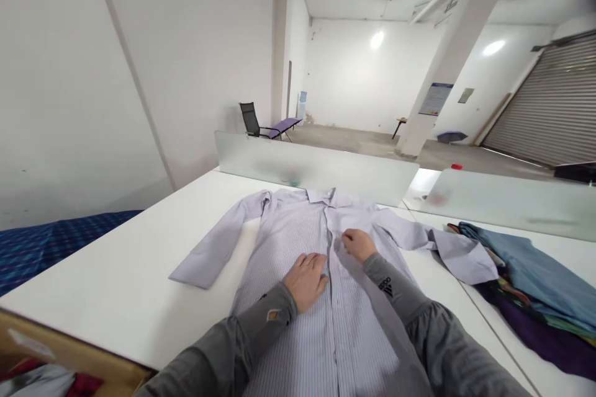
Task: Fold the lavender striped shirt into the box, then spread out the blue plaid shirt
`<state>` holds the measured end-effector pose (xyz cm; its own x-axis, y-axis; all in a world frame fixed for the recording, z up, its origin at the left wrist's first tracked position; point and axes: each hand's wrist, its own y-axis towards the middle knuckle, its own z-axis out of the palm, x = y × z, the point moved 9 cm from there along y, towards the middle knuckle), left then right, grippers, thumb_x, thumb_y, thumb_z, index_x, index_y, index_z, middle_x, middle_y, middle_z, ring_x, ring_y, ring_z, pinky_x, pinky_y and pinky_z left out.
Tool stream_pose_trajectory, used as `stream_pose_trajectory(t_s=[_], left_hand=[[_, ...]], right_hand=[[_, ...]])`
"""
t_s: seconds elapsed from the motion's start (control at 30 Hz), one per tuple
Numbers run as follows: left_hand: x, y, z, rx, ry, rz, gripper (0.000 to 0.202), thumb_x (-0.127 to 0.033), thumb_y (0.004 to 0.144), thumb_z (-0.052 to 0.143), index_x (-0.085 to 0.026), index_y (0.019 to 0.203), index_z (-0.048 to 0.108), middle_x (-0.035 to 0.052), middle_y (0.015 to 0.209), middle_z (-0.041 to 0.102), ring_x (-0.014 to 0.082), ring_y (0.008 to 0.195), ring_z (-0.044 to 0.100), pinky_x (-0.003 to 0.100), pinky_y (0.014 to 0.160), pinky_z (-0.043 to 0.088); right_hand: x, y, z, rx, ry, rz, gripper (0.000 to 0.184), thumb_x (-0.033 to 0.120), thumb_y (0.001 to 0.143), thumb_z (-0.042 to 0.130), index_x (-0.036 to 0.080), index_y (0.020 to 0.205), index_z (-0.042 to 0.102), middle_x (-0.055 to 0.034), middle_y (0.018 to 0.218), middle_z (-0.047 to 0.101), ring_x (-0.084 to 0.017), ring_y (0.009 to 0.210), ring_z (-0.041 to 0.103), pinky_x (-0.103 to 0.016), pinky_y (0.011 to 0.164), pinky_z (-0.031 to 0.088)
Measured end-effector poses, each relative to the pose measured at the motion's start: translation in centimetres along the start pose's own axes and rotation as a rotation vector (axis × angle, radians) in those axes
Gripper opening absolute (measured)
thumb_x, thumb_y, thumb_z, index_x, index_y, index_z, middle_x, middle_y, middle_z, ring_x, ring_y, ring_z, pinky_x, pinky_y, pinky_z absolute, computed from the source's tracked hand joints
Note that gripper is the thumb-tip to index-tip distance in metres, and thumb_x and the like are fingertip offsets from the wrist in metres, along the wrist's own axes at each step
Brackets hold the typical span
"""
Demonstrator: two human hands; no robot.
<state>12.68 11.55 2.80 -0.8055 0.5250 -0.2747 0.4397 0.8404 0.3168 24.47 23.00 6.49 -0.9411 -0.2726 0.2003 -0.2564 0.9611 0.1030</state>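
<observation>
We can't see the shirt's point(298, 242) hem; it runs off the bottom edge under our grey sleeves, and the collar at 12 o'clock sits right against the frosted divider point(316, 167), so its shape is hard to read. The right cuff at 3 o'clock lies over the clothes pile point(535, 285), partly cut off by the frame. A cardboard box point(60, 353) at 7 o'clock shows only a corner w/ blurred fabric inside.

The shirt lies front-up on the white table point(116, 273), both sleeves spread out to 9 and 3 o'clock. Our left hand point(307, 279) rests flat on the left front panel, fingers together and straight, tips just beside the button strip. Our right hand point(357, 243) is at approx 1 o'clock from the left one, fingers curled, pinching the edge of the button strip; which fingertips grip it we can't tell, as the knuckles hide them.
</observation>
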Motion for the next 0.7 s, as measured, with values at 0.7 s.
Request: stream_pose_trajectory(t_s=[0.7], left_hand=[[-1.6,-1.2,1.6,0.183,-0.014,0.301,0.065,-0.064,0.094,0.032,-0.030,0.149,0.032,0.0064,0.158,0.028,0.0358,0.144,0.022,0.063,0.113,0.017]], right_hand=[[1.0,11.2,5.0,-0.018,-0.167,0.002,0.058,0.052,0.098,0.024,0.024,0.149,0.033,-0.0142,0.152,0.034,-0.033,0.133,0.034,-0.062,0.105,0.025]])
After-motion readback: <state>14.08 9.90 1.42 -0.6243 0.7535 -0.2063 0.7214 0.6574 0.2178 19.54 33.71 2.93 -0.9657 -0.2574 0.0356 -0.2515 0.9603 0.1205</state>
